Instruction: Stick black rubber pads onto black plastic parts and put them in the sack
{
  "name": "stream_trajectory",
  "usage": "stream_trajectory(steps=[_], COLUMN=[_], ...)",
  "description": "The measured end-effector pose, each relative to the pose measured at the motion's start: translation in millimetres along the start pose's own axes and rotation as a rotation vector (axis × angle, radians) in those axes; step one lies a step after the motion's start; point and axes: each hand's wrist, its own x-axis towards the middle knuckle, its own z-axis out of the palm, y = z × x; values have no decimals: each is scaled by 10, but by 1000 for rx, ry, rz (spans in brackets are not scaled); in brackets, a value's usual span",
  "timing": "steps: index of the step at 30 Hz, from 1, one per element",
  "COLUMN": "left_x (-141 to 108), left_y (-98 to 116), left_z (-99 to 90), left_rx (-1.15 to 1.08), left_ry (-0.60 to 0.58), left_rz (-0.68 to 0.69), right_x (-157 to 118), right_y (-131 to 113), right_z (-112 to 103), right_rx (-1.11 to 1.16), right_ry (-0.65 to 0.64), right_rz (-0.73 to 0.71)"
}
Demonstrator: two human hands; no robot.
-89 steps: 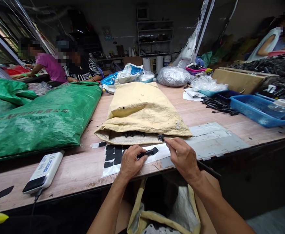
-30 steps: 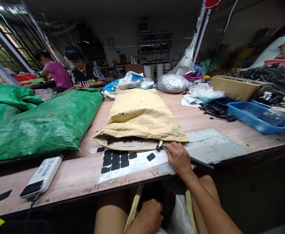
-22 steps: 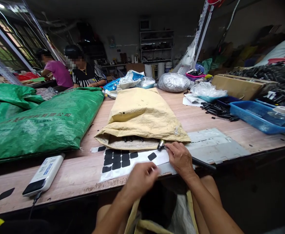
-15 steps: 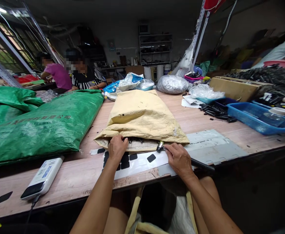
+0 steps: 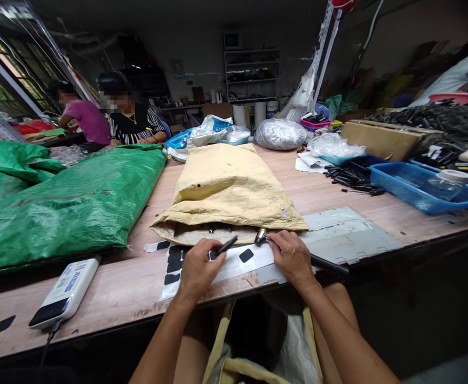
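My left hand [image 5: 201, 266] is closed on a slim black pen-like piece [image 5: 227, 245], held between thumb and fingers just in front of the sack's mouth. My right hand [image 5: 292, 258] grips a small hammer [image 5: 261, 236] with a metal and black head; its black handle sticks out to the right beyond the hand. A beige woven sack [image 5: 234, 181] lies flat on the table, its gaping mouth toward me, with a few dark pieces just inside. Under my hands is a white sheet [image 5: 263, 258] bearing black rounded patches.
A full green sack [image 5: 73, 197] lies left, beside a white power bank [image 5: 65, 290] with a cable. To the right are a grey board [image 5: 346, 234], a blue tray [image 5: 418, 186] and heaped black pieces [image 5: 354, 178]. An open beige sack [image 5: 253, 368] sits between my legs. Several people sit farther off.
My left hand has drawn back from the sack's mouth toward me, with the black pen-like piece in its fingers. My right hand stays in place with the hammer. The view shifted slightly.
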Motion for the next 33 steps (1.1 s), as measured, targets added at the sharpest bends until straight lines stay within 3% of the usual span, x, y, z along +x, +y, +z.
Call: stream_trajectory(steps=[2, 4, 12, 16, 21, 27, 33], left_x=[-79, -106, -80, -88, -89, -76, -93], left_y=[63, 80, 24, 14, -5, -42, -22], left_z=[118, 219, 284, 278, 298, 320, 308], left_rx=[-107, -145, -132, -162, -182, -197, -177], left_ry=[-124, -177, -194, -220, -221, -215, -204], left_rz=[22, 8, -28, -22, -49, -25, -22], right_x=[-1, -2, 31, 73, 43, -64, -154], right_y=[-6, -6, 5, -168, -496, -718, -669], right_z=[-9, -11, -63, -254, -406, -400, -233], right_rx=[-1, -1, 18, 219, 520, 450, 259], right_ry=[-2, -5, 45, 150, 0, -6, -100], right_rz=[1, -5, -47, -41, -74, -153, -219])
